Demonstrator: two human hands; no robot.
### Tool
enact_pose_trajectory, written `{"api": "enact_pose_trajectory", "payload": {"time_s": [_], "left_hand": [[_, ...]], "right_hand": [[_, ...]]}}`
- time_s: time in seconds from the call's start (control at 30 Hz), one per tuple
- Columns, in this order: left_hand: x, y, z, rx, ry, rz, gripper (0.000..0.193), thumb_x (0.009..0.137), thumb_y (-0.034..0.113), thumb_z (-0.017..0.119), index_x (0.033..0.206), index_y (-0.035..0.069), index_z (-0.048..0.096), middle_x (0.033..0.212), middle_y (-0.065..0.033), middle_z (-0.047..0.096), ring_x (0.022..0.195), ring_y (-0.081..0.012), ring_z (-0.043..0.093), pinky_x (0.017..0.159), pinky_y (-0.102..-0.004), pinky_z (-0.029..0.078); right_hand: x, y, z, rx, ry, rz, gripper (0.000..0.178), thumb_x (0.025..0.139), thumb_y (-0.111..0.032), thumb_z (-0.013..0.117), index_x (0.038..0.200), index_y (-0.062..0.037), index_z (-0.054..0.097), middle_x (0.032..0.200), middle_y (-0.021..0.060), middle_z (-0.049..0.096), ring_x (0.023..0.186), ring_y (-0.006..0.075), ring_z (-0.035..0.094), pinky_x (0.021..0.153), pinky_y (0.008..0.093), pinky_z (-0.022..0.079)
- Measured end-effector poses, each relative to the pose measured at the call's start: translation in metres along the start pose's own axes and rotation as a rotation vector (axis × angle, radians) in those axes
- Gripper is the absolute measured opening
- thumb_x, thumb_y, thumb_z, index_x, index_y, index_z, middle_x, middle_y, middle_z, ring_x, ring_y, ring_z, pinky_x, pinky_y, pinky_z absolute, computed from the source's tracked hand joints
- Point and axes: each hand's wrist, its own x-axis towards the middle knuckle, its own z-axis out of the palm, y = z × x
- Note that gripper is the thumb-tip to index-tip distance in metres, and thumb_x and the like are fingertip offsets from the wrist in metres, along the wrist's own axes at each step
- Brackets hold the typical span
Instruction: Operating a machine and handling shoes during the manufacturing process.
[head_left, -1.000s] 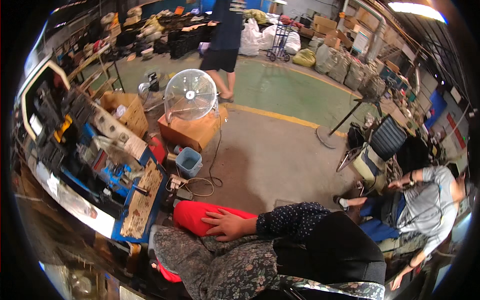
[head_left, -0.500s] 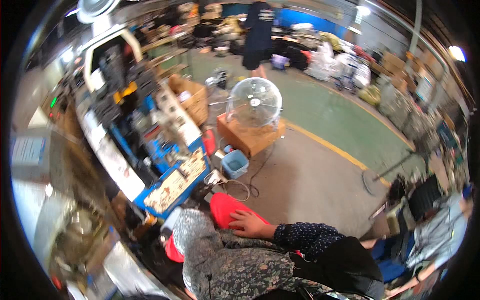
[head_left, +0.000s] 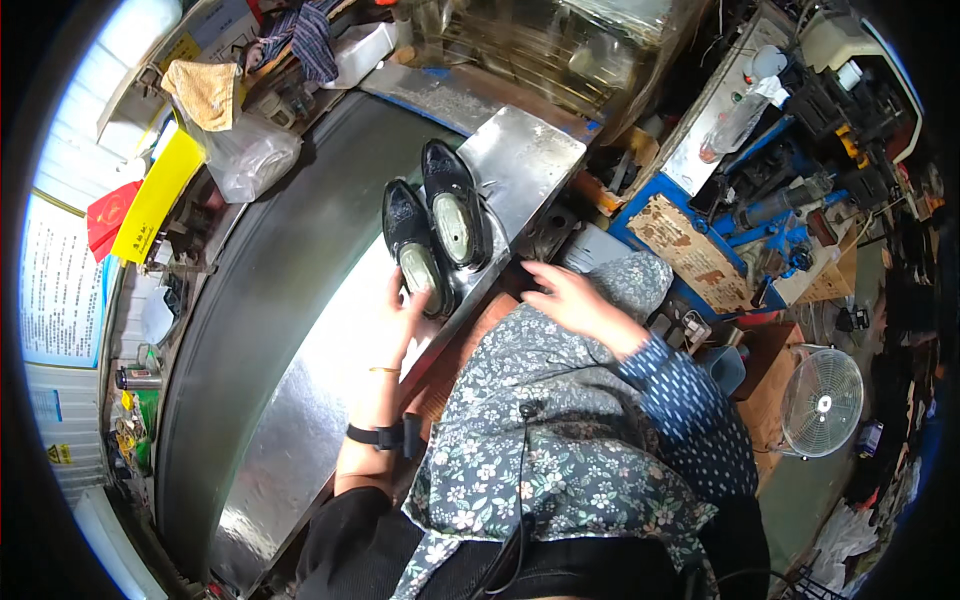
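Two glossy black shoes lie side by side on a shiny metal ledge (head_left: 520, 150), toes pointing away, each with a pale shoe last inside. My left hand (head_left: 402, 315) is at the heel of the left shoe (head_left: 405, 225), its fingers along the side and thumb against the last (head_left: 415, 265); part of the grip is hidden. Beside it, the right shoe (head_left: 447, 180) touches neither hand. My right hand (head_left: 570, 297) is held above the floral apron near the ledge's edge, fingers apart and nothing in them.
A dark conveyor belt (head_left: 290, 260) curves along the ledge's left side. A blue machine bench (head_left: 690, 250) stands at right, with a round fan (head_left: 822, 403) beyond it. At left hang a plastic bag (head_left: 250, 160) and a tan cloth (head_left: 205, 92).
My view has swung left from the floor and fan to the ledge with the shoes. My right hand has lifted off the red surface by my lap; my left hand has come into view.
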Motion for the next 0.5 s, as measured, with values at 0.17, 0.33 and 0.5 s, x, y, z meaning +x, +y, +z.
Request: {"api": "enact_pose_trajectory", "payload": {"time_s": [0.17,0.33,0.5], "left_hand": [[0.010,-0.019,0.095,-0.107,-0.023,0.177,0.117,0.065,0.019,0.089,0.152,-0.005,0.014,0.148,-0.0277,0.036,0.138,-0.0395,0.039,0.114,-0.0447,0.034],[-0.019,-0.042,0.118,0.068,0.034,0.268,0.127,0.064,0.026,0.090,0.154,-0.006,0.007,0.158,-0.0311,0.017,0.150,-0.0434,0.016,0.122,-0.0452,0.018],[-0.015,-0.052,0.123,0.201,0.193,0.356,0.120,0.065,0.023,0.090,0.154,-0.005,0.014,0.156,-0.0292,0.026,0.147,-0.0422,0.024,0.121,-0.0445,0.023]], "right_hand": [[0.082,0.015,0.033,-0.201,0.076,0.074,0.113,0.069,-0.028,0.084,0.153,0.0045,0.016,0.150,0.0318,0.036,0.137,0.0464,0.038,0.115,0.0447,0.032],[0.079,0.025,0.054,-0.268,0.308,0.091,0.106,0.068,-0.026,0.081,0.152,0.0016,0.023,0.154,0.0298,0.027,0.137,0.0477,0.031,0.117,0.0481,0.029],[0.092,0.021,0.047,-0.160,0.305,0.130,0.109,0.065,-0.029,0.082,0.152,0.0034,0.024,0.151,0.0318,0.032,0.133,0.0481,0.038,0.113,0.0482,0.035]]}}
